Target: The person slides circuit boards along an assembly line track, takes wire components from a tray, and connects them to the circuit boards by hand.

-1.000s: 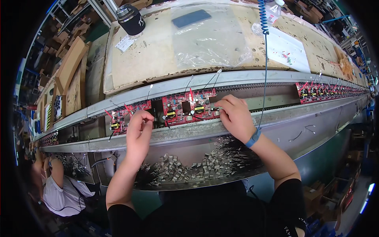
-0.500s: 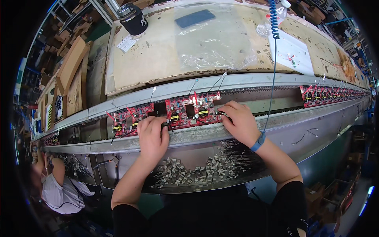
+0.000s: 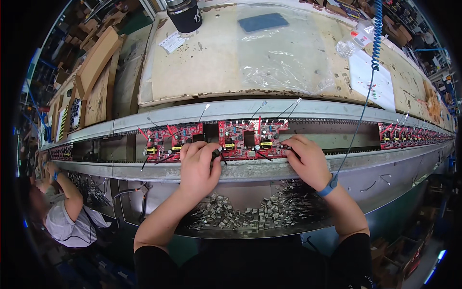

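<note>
Red circuit boards (image 3: 230,136) with yellow-labelled parts and upright wires lie in a row in a metal rail channel. My left hand (image 3: 199,166) rests at the left side of the middle boards, its thumb and fingers pinched on a small dark part (image 3: 215,154) by the near rail. At the right edge of these boards, my right hand (image 3: 310,161) has its fingers closed around a small dark part (image 3: 291,151). The fingers partly hide both parts, so their exact kind does not show. A blue band (image 3: 328,186) circles my right wrist, joined to a coiled blue cord (image 3: 377,43).
Below the rail, a metal tray (image 3: 159,192) holds many metal-ended black leads (image 3: 231,214); pliers (image 3: 143,190) lie to its left. Beyond the rail, the worktop (image 3: 192,67) carries a black bottle (image 3: 185,17) and a phone (image 3: 263,22). A co-worker (image 3: 72,221) sits at the left.
The whole view has shifted, so boards, rail and worktop appear farther right. Both hands keep nearly the same places and grips at the middle boards.
</note>
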Demonstrator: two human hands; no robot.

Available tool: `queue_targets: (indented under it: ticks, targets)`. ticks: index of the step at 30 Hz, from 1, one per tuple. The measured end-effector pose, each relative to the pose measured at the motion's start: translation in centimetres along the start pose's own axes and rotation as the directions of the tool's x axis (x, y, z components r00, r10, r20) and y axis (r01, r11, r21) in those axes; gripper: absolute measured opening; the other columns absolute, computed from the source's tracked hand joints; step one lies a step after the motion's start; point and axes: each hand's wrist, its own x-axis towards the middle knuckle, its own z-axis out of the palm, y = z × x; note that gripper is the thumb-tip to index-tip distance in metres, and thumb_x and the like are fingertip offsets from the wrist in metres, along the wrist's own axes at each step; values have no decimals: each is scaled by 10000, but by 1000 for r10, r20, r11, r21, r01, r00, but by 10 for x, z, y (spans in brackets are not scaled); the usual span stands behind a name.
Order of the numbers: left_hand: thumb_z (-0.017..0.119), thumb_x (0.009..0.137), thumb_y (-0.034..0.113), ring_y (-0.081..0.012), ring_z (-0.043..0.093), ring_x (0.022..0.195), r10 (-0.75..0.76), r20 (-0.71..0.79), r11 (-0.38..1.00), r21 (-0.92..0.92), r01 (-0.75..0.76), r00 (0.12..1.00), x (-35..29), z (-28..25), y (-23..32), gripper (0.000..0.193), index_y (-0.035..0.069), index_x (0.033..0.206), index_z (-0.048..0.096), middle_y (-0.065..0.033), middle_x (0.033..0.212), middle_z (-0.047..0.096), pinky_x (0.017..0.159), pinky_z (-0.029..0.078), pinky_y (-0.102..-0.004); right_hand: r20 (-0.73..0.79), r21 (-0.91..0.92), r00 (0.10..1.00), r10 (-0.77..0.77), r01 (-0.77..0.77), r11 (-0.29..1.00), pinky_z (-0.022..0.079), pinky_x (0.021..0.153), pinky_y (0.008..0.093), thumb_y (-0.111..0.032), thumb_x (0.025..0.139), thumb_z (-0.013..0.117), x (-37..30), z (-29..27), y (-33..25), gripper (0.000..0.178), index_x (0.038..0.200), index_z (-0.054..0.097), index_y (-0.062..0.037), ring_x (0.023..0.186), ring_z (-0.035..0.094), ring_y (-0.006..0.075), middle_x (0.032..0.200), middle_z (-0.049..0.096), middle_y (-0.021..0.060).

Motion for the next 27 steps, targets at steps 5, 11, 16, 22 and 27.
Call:
queue_targets:
  ticks: [5, 11, 16, 22, 27]
  targets:
    - [679, 796, 32, -313, 601, 1030, -17, 36, 998, -52, 19, 999, 1, -2, -2, 328, 60, 1120, 641, -124, 1038, 660, 959, 381, -459, 17, 19, 1000, 8, -8, 1000, 514, 803, 437, -57, 882, 634, 2, -1, 0, 236, 1111, 678, -17, 913, 641, 375, 1042, 660, 151]
    - [672, 791, 23, -310, 602, 1013, -20, 35, 995, -97, 23, 999, 1, -5, -2, 313, 60, 1100, 637, -122, 1030, 658, 946, 383, -453, 18, 51, 1000, -4, 3, 999, 524, 801, 418, -51, 876, 652, 3, -4, -1, 236, 1104, 679, 0, 908, 649, 375, 1041, 661, 163]
    - [667, 780, 8, -310, 604, 996, -8, 23, 994, -107, 11, 1000, 1, -3, -4, 315, 59, 1090, 633, -120, 1021, 656, 937, 387, -454, 33, 107, 999, 9, -12, 994, 531, 787, 409, -38, 866, 667, 3, -4, 0, 240, 1102, 681, 4, 891, 652, 373, 1040, 663, 166]
    - [658, 764, -16, -305, 610, 1008, -2, 21, 994, -108, 4, 1000, 2, -4, -5, 314, 52, 1069, 628, -105, 1050, 685, 946, 394, -459, 24, 95, 1000, -3, 1, 996, 531, 793, 408, -25, 856, 675, 4, -6, -1, 247, 1100, 677, 4, 903, 650, 374, 1038, 662, 165]
    - [676, 746, 20, -295, 606, 992, 14, -11, 993, -114, -16, 1000, 2, -2, -6, 311, 64, 1050, 629, -94, 974, 672, 918, 391, -466, 23, 109, 1000, 4, -6, 994, 530, 803, 407, -23, 855, 671, 4, -5, -1, 247, 1100, 676, 3, 910, 648, 373, 1034, 659, 165]
